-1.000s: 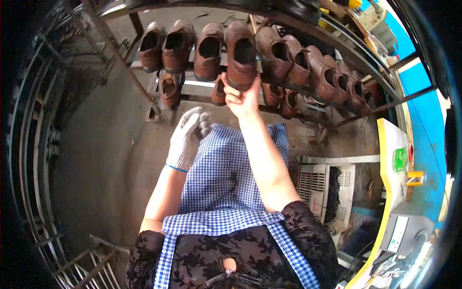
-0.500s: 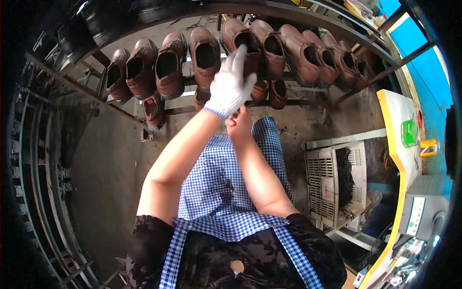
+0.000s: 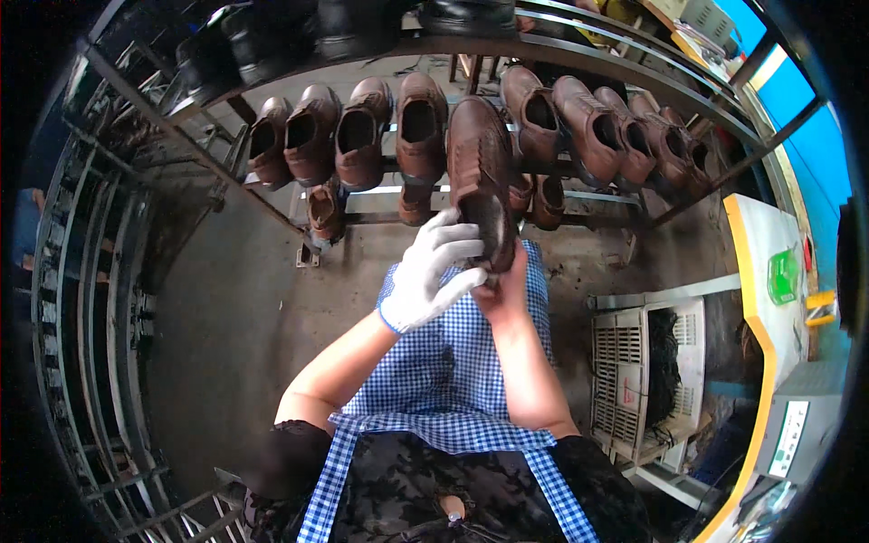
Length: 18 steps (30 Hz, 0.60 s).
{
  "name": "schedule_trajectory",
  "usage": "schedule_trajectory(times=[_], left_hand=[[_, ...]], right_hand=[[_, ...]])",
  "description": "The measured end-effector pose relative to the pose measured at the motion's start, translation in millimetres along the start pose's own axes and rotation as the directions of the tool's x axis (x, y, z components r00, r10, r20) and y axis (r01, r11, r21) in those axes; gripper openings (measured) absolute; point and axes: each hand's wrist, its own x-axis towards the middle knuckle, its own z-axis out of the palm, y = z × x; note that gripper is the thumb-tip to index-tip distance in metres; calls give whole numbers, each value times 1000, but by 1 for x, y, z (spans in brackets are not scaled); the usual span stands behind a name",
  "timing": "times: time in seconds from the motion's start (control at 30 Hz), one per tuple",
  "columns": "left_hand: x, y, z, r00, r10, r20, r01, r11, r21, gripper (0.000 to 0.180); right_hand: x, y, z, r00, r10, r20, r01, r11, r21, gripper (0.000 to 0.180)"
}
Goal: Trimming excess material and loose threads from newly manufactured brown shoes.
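Shoe (image 3: 482, 167), brown, round-toed (dark inside)

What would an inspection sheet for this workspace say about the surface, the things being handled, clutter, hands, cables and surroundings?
Surface: dark metal rack bearing a row of brown shoes, with black shoes on the level above.
Things handled: one brown shoe, toe pointing toward the rack.
Clutter: pale crate containing a dark stringy tangle.
Left hand: white-gloved, fingers spread by the shoe's opening; contact unclear.
Right hand: bare, holding the shoe's heel end.
Cables: none certain; the tangle's material can't be told.
Surroundings: grey-brown floor; yellow-edged bench at right.
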Motion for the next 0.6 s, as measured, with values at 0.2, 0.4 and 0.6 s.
schedule_trajectory(times=[0.2, 0.4, 0.6], left_hand=[[-25, 3, -32, 698, -684, -213, 199, 470, -860, 63], [-25, 16, -60, 783, -619, -67, 233, 392, -890, 63], [-37, 17, -64, 803, -594, -55, 216, 376, -901, 62]], right_hand=[[-76, 23, 12, 988, -44, -150, 8, 972, -236, 64], [-143, 29, 40, 875, -40, -483, -241, 829, -505, 58], [-154, 33, 49, 889, -157, -431, -266, 590, -762, 56]])
